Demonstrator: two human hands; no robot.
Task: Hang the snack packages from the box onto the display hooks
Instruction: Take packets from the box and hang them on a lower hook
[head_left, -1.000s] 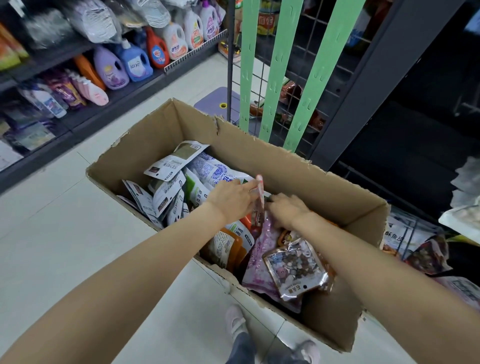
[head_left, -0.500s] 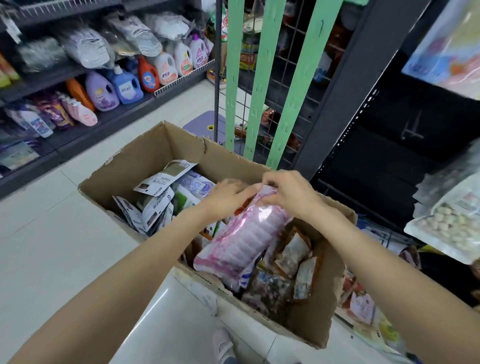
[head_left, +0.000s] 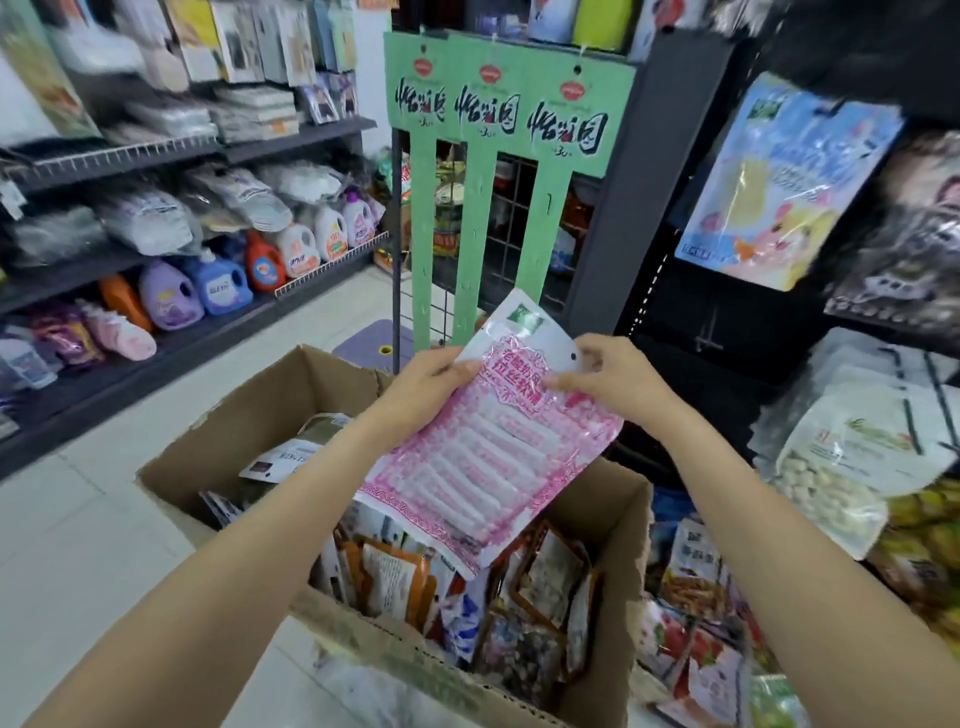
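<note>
Setting: a shop aisle with a pale tiled floor (head_left: 78, 519), seen from above the person's arms.
Left shelves: dark shelving (head_left: 171, 358) carrying detergent bottles (head_left: 218, 286) in purple, blue, orange and white, with soft bagged goods on the tier above.
Cardboard box: an open box (head_left: 270, 415) on the floor below the arms, filled with mixed snack packages (head_left: 519, 597), some upright, some leaning.
Left hand: the left hand (head_left: 423, 384) grips the left edge of the pink package, fingers curled under it and the thumb on top.
Pink package: a pink-and-white snack package (head_left: 493, 457) with a row of pale sticks inside, held tilted above the box, its white header with the hang hole uppermost.
Green strips: three green hanging strips (head_left: 478, 218) on a wire rack, behind the package.
Right hand: the right hand (head_left: 608, 382) pinches the package's upper right edge just beside the hole, fingers bent onto it.
Right display: a dark rack with hanging snack bags (head_left: 779, 176); the hooks themselves are too blurred to make out.
</note>
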